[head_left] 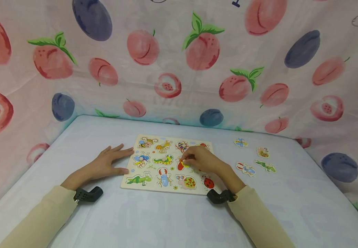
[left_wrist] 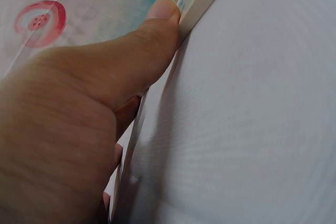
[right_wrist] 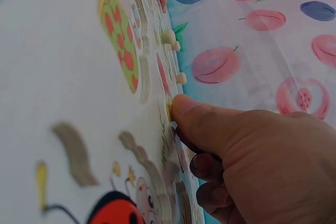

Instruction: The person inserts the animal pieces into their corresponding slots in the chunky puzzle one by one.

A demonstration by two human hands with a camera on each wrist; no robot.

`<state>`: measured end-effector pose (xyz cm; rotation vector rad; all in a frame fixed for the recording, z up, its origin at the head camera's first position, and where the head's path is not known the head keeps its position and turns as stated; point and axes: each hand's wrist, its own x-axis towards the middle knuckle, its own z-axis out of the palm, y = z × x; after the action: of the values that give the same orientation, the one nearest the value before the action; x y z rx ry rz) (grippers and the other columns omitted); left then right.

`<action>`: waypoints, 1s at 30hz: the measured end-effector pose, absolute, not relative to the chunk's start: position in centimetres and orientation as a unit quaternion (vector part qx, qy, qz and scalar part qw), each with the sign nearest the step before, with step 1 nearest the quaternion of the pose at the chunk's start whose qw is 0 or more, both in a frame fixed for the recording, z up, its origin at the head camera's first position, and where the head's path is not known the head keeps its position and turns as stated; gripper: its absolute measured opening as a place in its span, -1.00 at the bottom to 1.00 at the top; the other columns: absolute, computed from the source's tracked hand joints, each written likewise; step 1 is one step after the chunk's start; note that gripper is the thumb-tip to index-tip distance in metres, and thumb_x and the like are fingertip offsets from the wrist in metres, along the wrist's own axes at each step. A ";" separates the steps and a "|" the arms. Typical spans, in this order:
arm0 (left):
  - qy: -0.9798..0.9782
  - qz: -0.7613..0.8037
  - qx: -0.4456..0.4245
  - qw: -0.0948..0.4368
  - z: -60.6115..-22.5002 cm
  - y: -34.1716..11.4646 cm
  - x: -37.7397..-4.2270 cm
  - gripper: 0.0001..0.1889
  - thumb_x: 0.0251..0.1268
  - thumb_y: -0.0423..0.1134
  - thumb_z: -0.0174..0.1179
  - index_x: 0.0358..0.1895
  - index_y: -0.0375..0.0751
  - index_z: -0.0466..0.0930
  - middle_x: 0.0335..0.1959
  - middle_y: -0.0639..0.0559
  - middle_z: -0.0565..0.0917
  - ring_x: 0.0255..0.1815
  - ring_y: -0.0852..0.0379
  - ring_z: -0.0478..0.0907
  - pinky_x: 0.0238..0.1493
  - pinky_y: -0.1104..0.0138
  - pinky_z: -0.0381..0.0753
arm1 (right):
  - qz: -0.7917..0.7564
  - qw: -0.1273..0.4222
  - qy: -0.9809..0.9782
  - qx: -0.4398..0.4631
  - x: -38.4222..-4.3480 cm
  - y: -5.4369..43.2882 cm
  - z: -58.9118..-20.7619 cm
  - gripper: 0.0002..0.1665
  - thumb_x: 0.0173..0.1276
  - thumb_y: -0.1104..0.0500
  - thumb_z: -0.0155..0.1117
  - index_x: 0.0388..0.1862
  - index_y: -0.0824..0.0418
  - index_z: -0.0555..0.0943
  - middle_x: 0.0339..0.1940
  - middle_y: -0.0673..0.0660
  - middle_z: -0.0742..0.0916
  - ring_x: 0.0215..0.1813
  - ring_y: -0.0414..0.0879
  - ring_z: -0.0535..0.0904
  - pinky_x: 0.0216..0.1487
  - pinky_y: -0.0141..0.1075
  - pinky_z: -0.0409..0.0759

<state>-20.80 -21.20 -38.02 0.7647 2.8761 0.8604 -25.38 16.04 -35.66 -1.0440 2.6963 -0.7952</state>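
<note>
A wooden insect puzzle board (head_left: 152,188) lies flat on the table. My left hand (head_left: 106,163) rests at its left side with fingers spread; in the left wrist view the thumb (left_wrist: 142,43) touches the board's edge. Over the right middle of the board, my right hand (head_left: 203,159) pinches a red and yellow insect puzzle piece (head_left: 180,165), partly hidden by the fingers. In the right wrist view, its thumb (right_wrist: 197,119) is down at the board's surface. Close by on the board are a green caterpillar piece (head_left: 162,159) and a spotted snail picture (head_left: 187,182).
Loose puzzle pieces lie right of the board: a small blue and yellow insect (head_left: 240,142), a snail (head_left: 262,152), a green grasshopper (head_left: 265,166) and a stag beetle (head_left: 246,169). A fruit-print cloth (head_left: 172,62) hangs behind the white-covered table (head_left: 154,220).
</note>
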 end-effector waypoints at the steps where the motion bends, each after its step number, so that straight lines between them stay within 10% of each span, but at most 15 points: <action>1: 0.928 0.278 0.246 0.023 -38.1 -21.2 -20.8 -0.18 0.09 0.16 0.32 0.40 -0.12 0.32 0.42 -0.02 0.30 0.50 -0.23 -0.10 0.40 -0.17 -0.31 | -0.267 0.071 0.897 -0.345 -25.4 16.1 -35.7 -0.93 0.33 0.15 0.31 -0.23 0.03 0.69 -0.36 -0.15 0.63 -0.36 -0.18 0.44 -0.36 -0.36 0.46; 30: 0.929 0.277 0.245 0.021 -38.3 -21.1 -20.9 -0.18 0.07 0.16 0.33 0.40 -0.11 0.32 0.42 -0.01 0.30 0.50 -0.22 -0.10 0.40 -0.17 -0.31 | -0.323 0.069 0.894 -0.301 -25.8 16.7 -36.7 -0.90 0.27 0.10 0.37 -0.24 -0.12 0.72 -0.36 -0.16 0.67 -0.39 -0.15 0.50 -0.43 -0.35 0.50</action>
<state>-20.92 -21.13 -38.25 0.7580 2.8795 0.8594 -25.85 16.75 -36.68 -0.9066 2.6934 -0.9733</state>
